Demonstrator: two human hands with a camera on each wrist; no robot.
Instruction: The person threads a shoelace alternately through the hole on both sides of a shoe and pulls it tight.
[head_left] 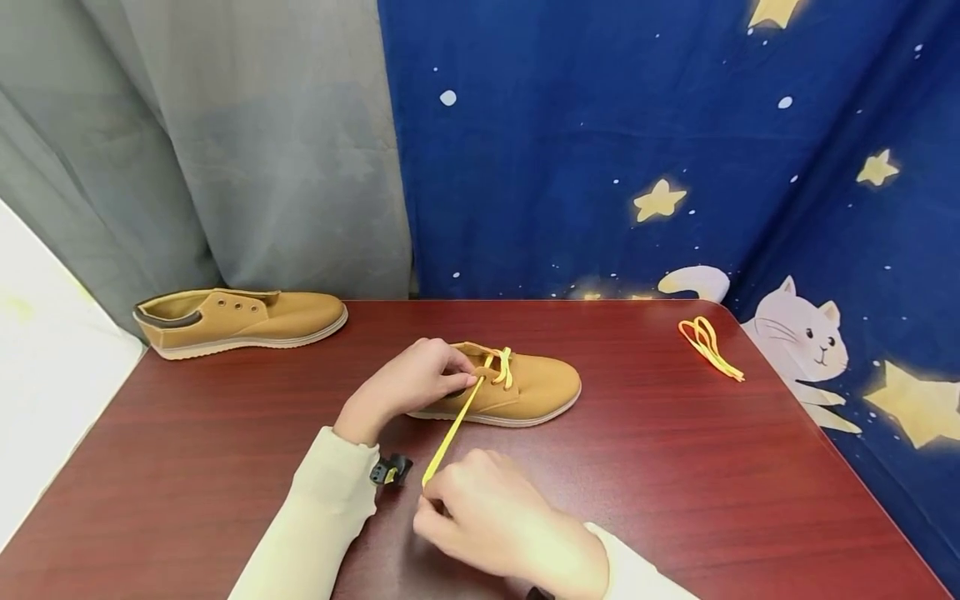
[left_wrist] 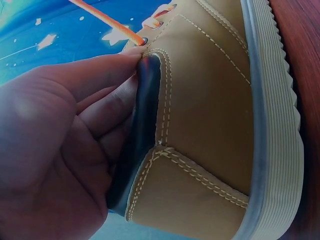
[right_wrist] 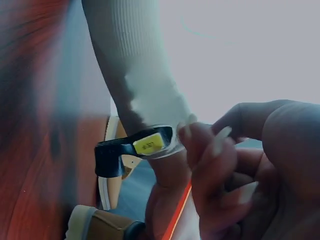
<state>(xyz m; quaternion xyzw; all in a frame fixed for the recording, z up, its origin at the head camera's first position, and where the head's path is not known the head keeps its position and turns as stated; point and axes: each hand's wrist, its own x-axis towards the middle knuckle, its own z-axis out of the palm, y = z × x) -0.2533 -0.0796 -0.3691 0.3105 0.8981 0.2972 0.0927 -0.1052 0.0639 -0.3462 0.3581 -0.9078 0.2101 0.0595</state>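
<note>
Live now: gripping tan shoe [head_left: 540, 387] at its opening w/ L hand [head_left: 420, 379], just beside rear eyelet [left_wrist: 145, 42]; pinching yellow lace [head_left: 453, 433] w/ R hand [head_left: 502, 512] on shoe's near side. Lying crosswise on table [head_left: 675, 483], shoe's long axis L–R, toe to R; nearer to L hand, which is touching, than R, well apart. Running taut, lace-wise: from eyelet toward shoe's near side, slanting heelward. Possibly in way: black wrist unit [head_left: 391, 469], near side of shoe's heel, close to lace. Also spotting unlaced shoe [head_left: 300, 317] beyond heel, spare lace [head_left: 708, 346] well past toe.
</note>
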